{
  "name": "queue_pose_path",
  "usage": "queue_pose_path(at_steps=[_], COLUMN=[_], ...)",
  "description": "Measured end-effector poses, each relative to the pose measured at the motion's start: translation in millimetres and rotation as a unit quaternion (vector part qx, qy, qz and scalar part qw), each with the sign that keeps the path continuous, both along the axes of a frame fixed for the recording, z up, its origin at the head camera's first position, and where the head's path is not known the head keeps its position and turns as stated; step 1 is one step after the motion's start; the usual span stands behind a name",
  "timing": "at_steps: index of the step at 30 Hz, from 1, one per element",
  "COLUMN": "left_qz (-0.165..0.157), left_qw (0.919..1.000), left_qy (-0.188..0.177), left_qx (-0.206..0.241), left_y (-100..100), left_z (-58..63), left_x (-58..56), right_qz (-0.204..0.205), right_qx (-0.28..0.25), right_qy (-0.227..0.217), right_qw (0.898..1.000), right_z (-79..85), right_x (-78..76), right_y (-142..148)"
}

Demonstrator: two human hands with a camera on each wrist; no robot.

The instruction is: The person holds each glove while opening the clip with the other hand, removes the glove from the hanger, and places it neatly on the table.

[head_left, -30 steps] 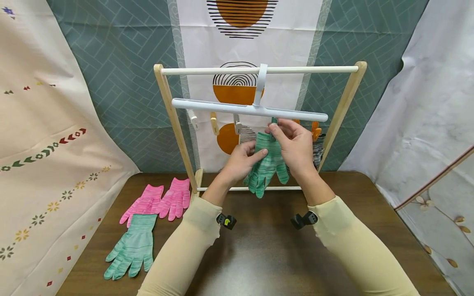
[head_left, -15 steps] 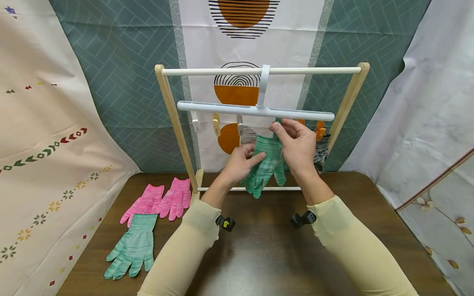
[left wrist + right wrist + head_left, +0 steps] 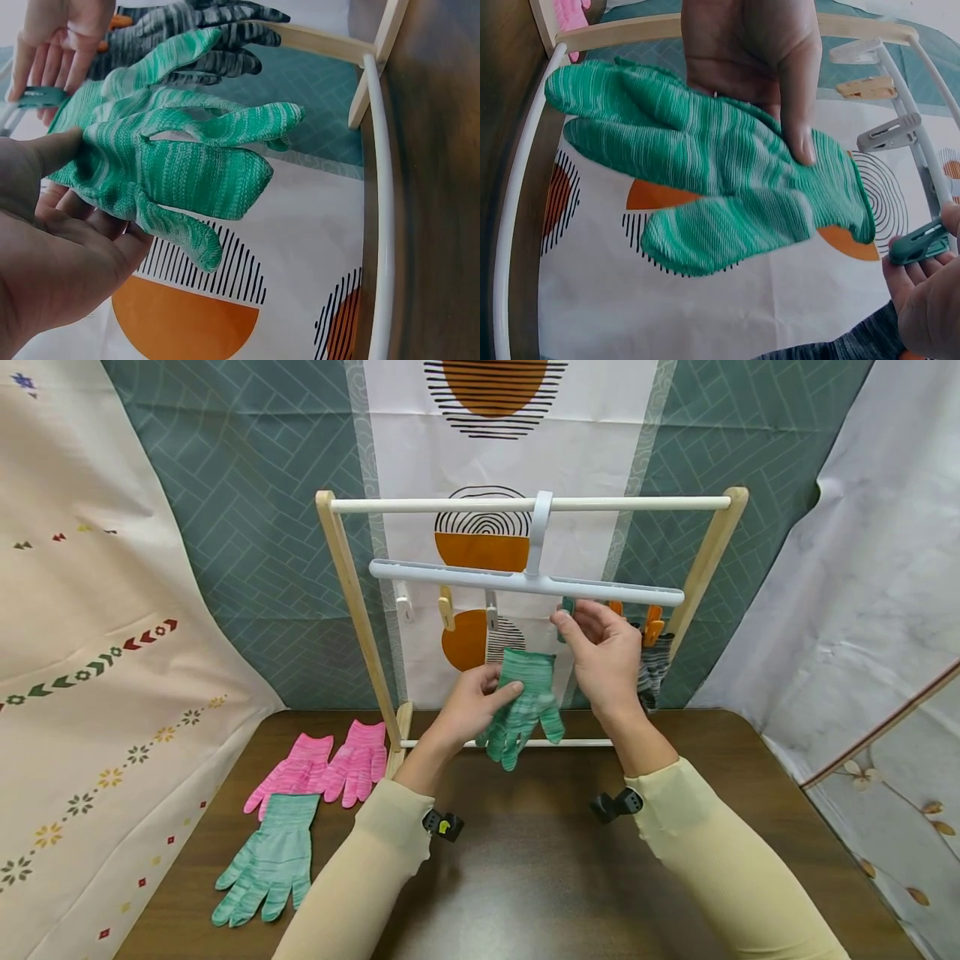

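Observation:
My left hand [image 3: 468,703] pinches a green striped knit glove [image 3: 528,681] between thumb and fingers, its own fingers dangling down. The cuff stands free, and the right wrist view shows a gap between it and a dark green clip [image 3: 917,244]. That clip is on the light grey hanger [image 3: 457,578], and my right hand [image 3: 606,660] pinches it just under the bar's right half. Right of this hand, orange clips [image 3: 653,628] hold a black-and-grey glove [image 3: 655,670]. To the left hang a white clip [image 3: 404,607], a yellow clip [image 3: 446,610] and a grey clip [image 3: 491,612].
The hanger hooks over the white top rod [image 3: 420,505] of a wooden-sided rack [image 3: 348,610]. On the brown table [image 3: 525,877], at left, lie pink gloves [image 3: 300,767] and another green glove [image 3: 272,860]. A low white rod [image 3: 570,742] crosses the rack's base.
My left hand has drawn the green glove down and left, away from the dark green clip. The hanger has shifted slightly right. My right hand has stayed at the clip.

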State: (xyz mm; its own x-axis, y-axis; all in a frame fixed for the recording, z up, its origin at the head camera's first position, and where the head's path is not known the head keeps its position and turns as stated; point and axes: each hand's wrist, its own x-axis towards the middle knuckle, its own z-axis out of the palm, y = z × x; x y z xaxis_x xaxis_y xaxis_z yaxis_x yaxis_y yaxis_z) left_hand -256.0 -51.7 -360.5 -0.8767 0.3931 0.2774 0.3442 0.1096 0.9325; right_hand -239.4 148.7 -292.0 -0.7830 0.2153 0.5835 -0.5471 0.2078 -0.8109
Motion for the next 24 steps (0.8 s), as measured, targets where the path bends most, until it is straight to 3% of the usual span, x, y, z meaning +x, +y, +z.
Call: queue_pose_path(at_steps=[10,24], left_qz=[0.006,0.034], left_qw=[0.9999,0.9994], left_qy=[-0.012,-0.004], left_qx=[0.011,-0.002], left_y=[-21,-45], left_z=[-13.3,-17.5], left_x=[7.5,24.8], right_qz=[0.016,0.027], right_qx=[0.006,0.010], right_qy=[-0.001,-0.012], right_qw=[1.000,1.000], right_z=[-0.6,1.0], right_x=[1.1,2.9], right_y=[2,5])
